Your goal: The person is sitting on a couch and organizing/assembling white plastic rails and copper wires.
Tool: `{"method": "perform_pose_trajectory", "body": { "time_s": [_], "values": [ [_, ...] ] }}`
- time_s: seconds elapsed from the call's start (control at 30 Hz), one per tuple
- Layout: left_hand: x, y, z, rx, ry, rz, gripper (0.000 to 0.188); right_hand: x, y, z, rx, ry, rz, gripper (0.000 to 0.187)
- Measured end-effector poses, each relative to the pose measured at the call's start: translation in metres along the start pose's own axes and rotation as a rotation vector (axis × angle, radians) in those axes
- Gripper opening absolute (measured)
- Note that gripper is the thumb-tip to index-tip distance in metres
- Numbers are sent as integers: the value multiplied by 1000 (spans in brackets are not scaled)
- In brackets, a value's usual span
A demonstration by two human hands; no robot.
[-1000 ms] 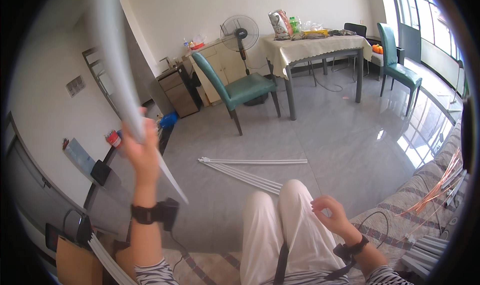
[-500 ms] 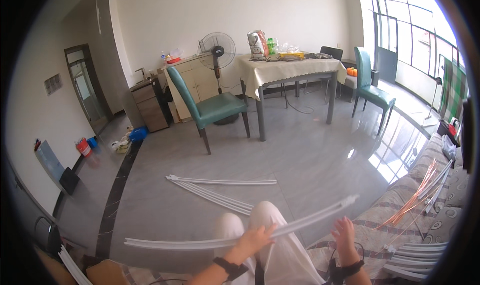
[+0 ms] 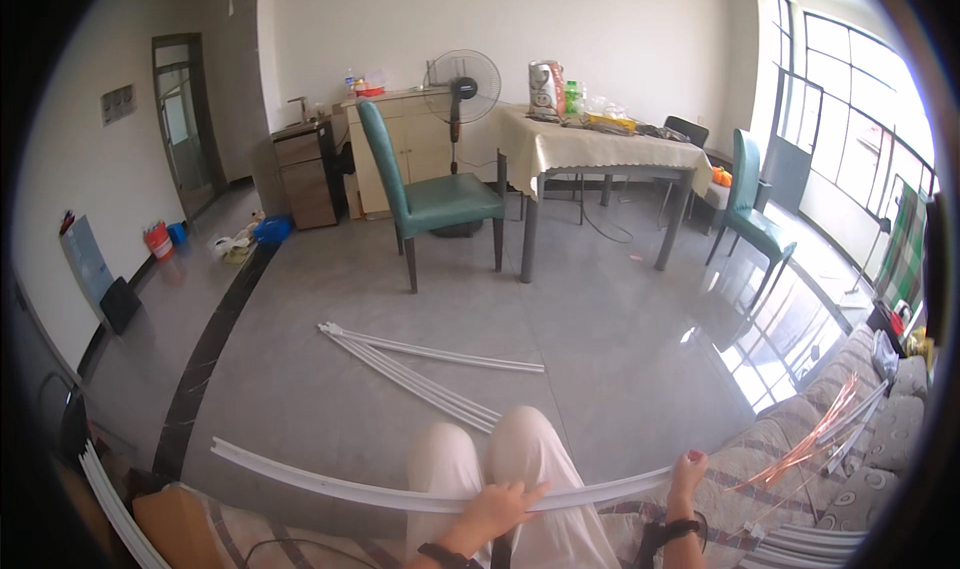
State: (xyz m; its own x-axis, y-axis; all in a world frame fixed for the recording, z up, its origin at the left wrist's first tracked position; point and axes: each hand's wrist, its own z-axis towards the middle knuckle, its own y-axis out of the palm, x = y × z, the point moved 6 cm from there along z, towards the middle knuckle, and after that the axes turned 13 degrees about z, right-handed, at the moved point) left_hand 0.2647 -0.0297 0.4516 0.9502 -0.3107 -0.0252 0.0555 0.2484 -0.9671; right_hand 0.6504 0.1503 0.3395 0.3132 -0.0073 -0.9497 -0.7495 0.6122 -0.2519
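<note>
A long white grooved rail (image 3: 330, 487) lies across my knees, reaching from above the floor on the left to the seat on the right. My left hand (image 3: 503, 507) is closed over its middle, with the fingers across the top. At the rail's right end my right hand (image 3: 687, 479) is closed, its fingers hiding that end. The far left end hangs free above the floor. Beyond my knees, several similar white rails (image 3: 410, 377) lie on the floor, spread in a V shape.
Beside me on the striped seat cover (image 3: 765, 447) lie copper-coloured rods (image 3: 805, 439) and a stack of white rails (image 3: 810, 547). More white rails (image 3: 118, 509) lean at the lower left by a cardboard box (image 3: 180, 524). A green chair (image 3: 455, 201) and a cloth-covered table (image 3: 600, 149) stand ahead.
My right hand, open and apart from the rail before, has closed at its right end. That end has come down, so the rail lies more level. The view has shifted a little.
</note>
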Motion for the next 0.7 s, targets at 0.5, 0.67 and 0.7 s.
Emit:
{"method": "perform_pose_trajectory", "body": {
  "time_s": [0.5,0.67,0.7],
  "values": [
    [6,-4,6,89,64,98,57,51,5,18,-6,34,68,18],
    [5,-6,7,75,64,118,55,55,9,15,-8,13,20,19],
    [5,-7,5,79,65,122,55,62,9,16,-10,37,54,20]
  ]
}}
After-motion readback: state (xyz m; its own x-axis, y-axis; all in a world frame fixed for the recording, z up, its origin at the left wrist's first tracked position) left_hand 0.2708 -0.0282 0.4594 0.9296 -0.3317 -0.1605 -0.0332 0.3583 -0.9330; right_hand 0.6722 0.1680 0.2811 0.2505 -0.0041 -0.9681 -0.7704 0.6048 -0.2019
